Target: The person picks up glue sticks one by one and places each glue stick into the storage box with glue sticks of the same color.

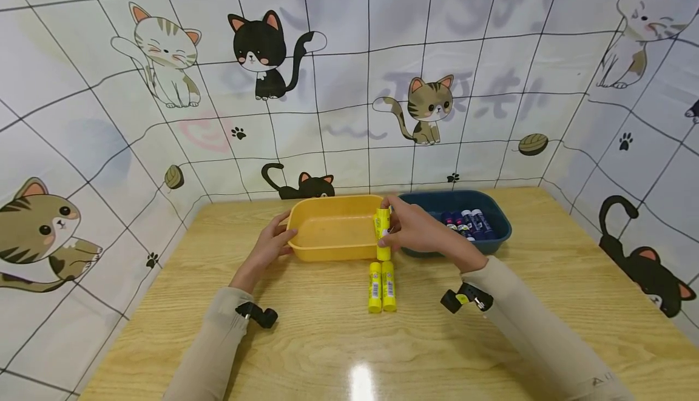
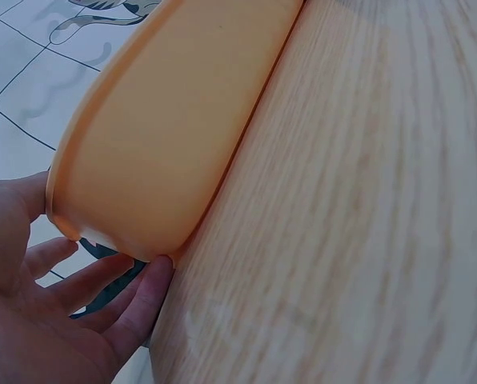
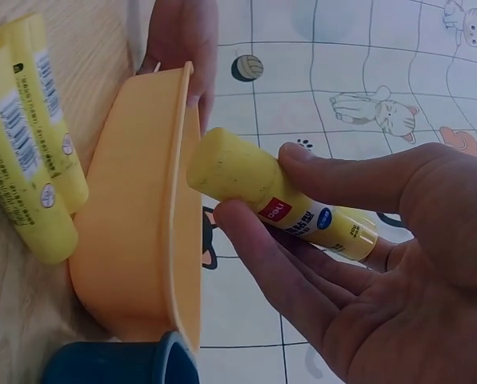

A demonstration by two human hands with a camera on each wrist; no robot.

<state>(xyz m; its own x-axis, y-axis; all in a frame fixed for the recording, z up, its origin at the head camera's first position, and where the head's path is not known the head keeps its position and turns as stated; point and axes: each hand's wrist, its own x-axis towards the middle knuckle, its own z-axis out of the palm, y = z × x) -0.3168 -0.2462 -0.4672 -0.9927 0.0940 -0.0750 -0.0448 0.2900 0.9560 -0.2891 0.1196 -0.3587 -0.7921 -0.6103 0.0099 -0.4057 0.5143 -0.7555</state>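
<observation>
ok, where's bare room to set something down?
Free: the table between the left sleeve and two loose glue sticks; table right of the blue tray; floor of the yellow tray. Crowded: the trays' facing ends, where the right hand holds another glue stick.

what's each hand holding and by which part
The right hand grips a yellow glue stick by its sides; the left hand holds the yellow bin by its left end.

A screened-off nook — white, black-gridded, cat-printed sheeting [image 1: 344,79] at ten, twelve and two o'clock — around a pale wood-grain counter [image 1: 311,340].
</observation>
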